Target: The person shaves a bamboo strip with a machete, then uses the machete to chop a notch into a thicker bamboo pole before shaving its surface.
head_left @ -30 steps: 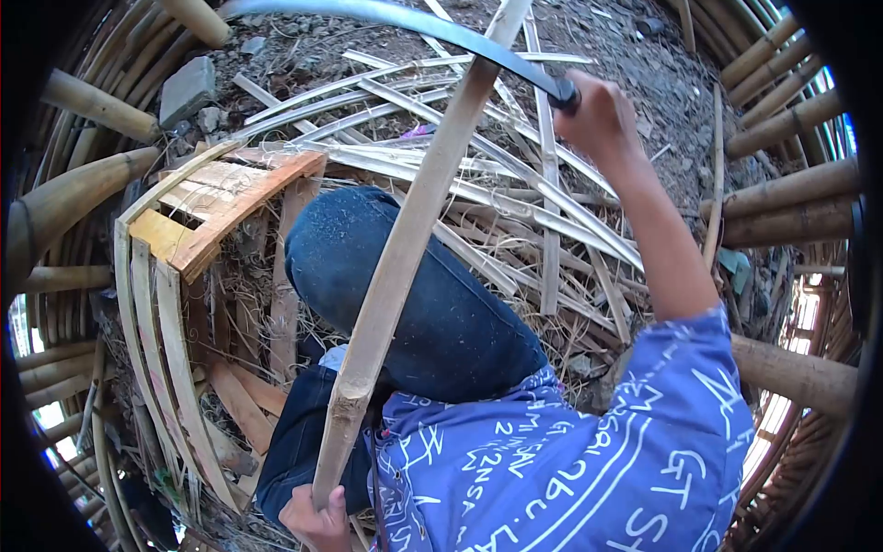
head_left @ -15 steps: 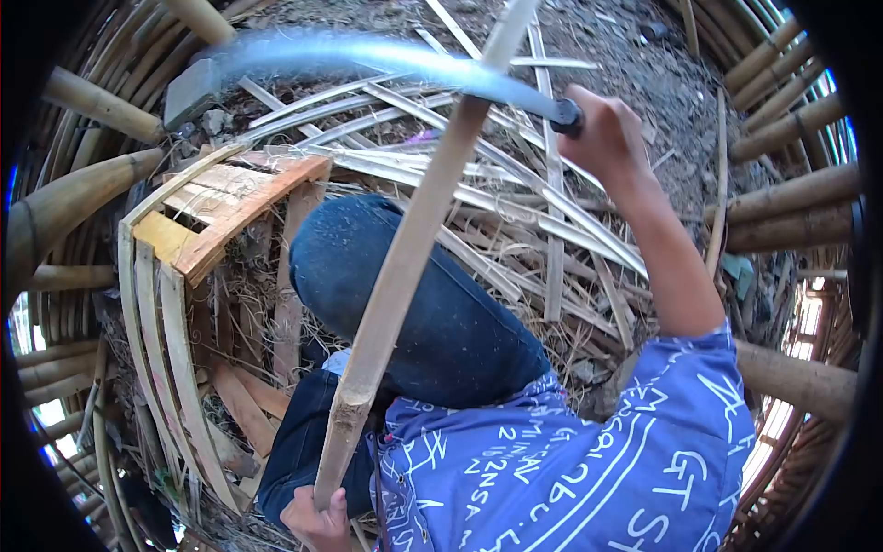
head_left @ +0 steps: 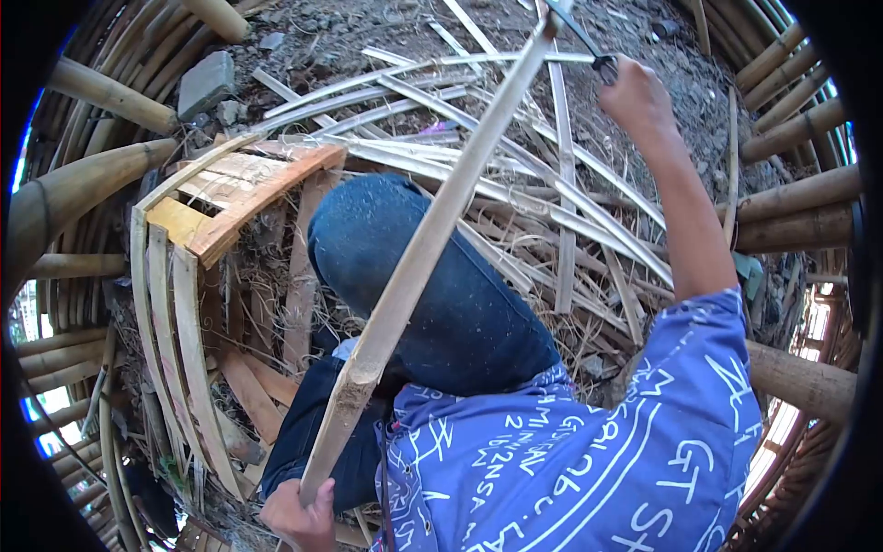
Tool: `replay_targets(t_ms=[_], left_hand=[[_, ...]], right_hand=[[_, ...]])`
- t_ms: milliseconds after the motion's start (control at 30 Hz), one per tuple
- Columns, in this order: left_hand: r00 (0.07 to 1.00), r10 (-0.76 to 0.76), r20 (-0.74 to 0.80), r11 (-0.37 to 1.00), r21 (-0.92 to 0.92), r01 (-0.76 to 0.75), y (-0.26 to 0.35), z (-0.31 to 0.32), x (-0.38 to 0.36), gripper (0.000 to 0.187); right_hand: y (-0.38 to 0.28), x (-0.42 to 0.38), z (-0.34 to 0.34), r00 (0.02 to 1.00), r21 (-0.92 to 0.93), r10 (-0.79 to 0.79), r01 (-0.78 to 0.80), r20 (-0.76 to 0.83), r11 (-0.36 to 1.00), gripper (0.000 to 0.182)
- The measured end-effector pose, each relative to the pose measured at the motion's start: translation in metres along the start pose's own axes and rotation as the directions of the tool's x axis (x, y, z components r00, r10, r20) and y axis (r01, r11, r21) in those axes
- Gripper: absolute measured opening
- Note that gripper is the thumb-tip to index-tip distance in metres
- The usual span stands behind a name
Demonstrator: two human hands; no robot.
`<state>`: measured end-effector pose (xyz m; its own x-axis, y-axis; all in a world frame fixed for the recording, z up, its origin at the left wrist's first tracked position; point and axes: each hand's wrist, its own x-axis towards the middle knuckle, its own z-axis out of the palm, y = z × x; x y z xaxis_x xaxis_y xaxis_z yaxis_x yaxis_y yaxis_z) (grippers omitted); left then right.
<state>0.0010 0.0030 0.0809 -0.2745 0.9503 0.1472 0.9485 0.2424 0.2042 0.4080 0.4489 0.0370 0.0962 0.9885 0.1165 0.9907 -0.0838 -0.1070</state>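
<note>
Fingers of the left hand [head_left: 296, 515], at the bottom edge, are clenched around the lower end of the long pale split bamboo strip [head_left: 432, 235], which slants up to the top centre. White lettering covers the blue shirt [head_left: 570, 460] at lower right, none of it readable. Since a second ago the right hand [head_left: 636, 92] has risen towards the upper right, fist closed on the dark handle of the curved steel blade [head_left: 578, 28], now seen edge-on by the strip's tip instead of sweeping left.

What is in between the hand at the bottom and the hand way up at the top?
In the head view, the long bamboo slat runs from the left hand up toward the right hand, crossing the person's blue-jeaned knee.
</note>
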Motion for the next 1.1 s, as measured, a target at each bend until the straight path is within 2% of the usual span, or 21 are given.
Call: replay_targets(t_ms=[67,100,133,200,233,267,333,400,433,467,567,600,633,733,800,833,867,933,1067,1100], left_hand=[[0.995,0.094,-0.011,0.989,0.115,-0.092,0.001,-0.002,0.007,0.043],[0.995,0.099,-0.024,0.99,0.099,-0.096,-0.001,0.003,0.005,0.042],[0.995,0.1,-0.025,0.991,0.092,-0.098,-0.002,0.009,0.003,0.042],[0.997,0.08,-0.018,0.995,0.059,-0.079,0.0,0.011,0.003,0.042],[0.996,0.087,-0.002,0.994,0.06,-0.087,0.002,0.007,0.004,0.042],[0.995,0.098,-0.006,0.992,0.075,-0.097,0.004,0.004,0.005,0.042],[0.996,0.088,-0.027,0.991,0.099,-0.085,0.01,-0.003,0.011,0.042],[0.993,0.116,-0.004,0.984,0.133,-0.115,0.01,-0.01,0.015,0.043],[0.997,0.049,0.053,0.995,0.087,-0.053,0.009,-0.014,0.014,0.046],[0.999,0.03,0.045,0.995,0.09,-0.034,0.011,-0.013,0.015,0.046],[0.997,0.054,0.059,0.996,0.071,-0.058,0.017,-0.008,0.023,0.049],[0.994,-0.001,0.112,1.0,-0.028,0.004,0.019,-0.008,0.027,0.049],[0.991,-0.01,0.133,0.999,-0.051,0.016,0.021,-0.008,0.031,0.049],[0.988,-0.038,0.151,0.996,-0.071,0.05,0.02,-0.009,0.04,0.048],[0.988,-0.049,0.148,0.995,-0.075,0.06,0.019,-0.008,0.043,0.048],[0.99,-0.027,0.136,0.998,-0.059,0.035,0.019,-0.007,0.044,0.048],[0.992,-0.001,0.125,0.999,-0.043,0.006,0.019,-0.006,0.046,0.048],[0.993,0.026,0.113,0.999,-0.042,-0.022,0.02,0.0,0.047,0.046],[0.993,0.066,0.095,0.99,-0.128,-0.054,0.036,0.012,0.059,0.043],[0.994,0.03,0.105,0.981,-0.196,-0.009,0.043,0.016,0.065,0.042]], right_hand=[[0.0,-0.011,-0.01,1.0,0.043,-0.025,0.025,-0.003,0.999,0.013],[-0.006,-0.026,-0.018,0.995,0.103,-0.068,0.06,0.07,0.993,0.009],[-0.015,-0.039,-0.021,0.996,0.097,-0.066,0.059,0.067,0.994,0.009],[-0.026,-0.065,-0.02,0.976,-0.006,-0.203,0.204,0.081,0.979,0.01],[-0.024,-0.067,-0.01,0.964,-0.053,-0.265,0.266,0.023,0.963,0.013],[-0.02,-0.063,-0.003,0.966,-0.051,-0.256,0.258,0.03,0.965,0.013],[-0.016,-0.04,0.008,0.996,0.055,0.038,-0.043,0.082,0.998,0.016],[-0.002,-0.027,0.011,0.997,0.085,0.036,-0.041,0.065,0.996,0.019],[0.0,-0.025,0.01,0.998,0.074,0.062,-0.063,0.019,0.995,0.02],[0.002,-0.022,0.01,0.996,0.066,0.08,-0.078,-0.027,0.995,0.022],[-0.005,-0.046,0.016,0.983,0.235,-0.087,0.124,-0.16,0.964,0.02],[-0.013,-0.059,0.019,0.986,0.334,-0.098,0.14,-0.138,0.932,0.016],[-0.021,-0.071,0.022,0.987,0.428,-0.106,0.147,-0.117,0.892,0.013],[-0.034,-0.095,0.041,0.99,0.559,-0.123,0.144,-0.076,0.817,0.007],[-0.048,-0.11,0.041,0.999,0.682,-0.039,0.038,-0.014,0.731,0.007],[-0.048,-0.115,0.052,0.997,0.774,0.021,-0.076,0.081,0.628,0.008],[-0.051,-0.119,0.05,0.997,0.78,0.021,-0.072,0.076,0.621,0.008],[-0.071,-0.13,0.031,0.948,0.924,0.059,-0.318,0.313,0.21,0.006],[-0.083,-0.143,0.007,0.945,0.938,0.017,-0.325,0.325,0.124,0.008],[-0.085,-0.146,0.002,0.954,0.942,-0.007,-0.296,0.301,0.158,0.008]])
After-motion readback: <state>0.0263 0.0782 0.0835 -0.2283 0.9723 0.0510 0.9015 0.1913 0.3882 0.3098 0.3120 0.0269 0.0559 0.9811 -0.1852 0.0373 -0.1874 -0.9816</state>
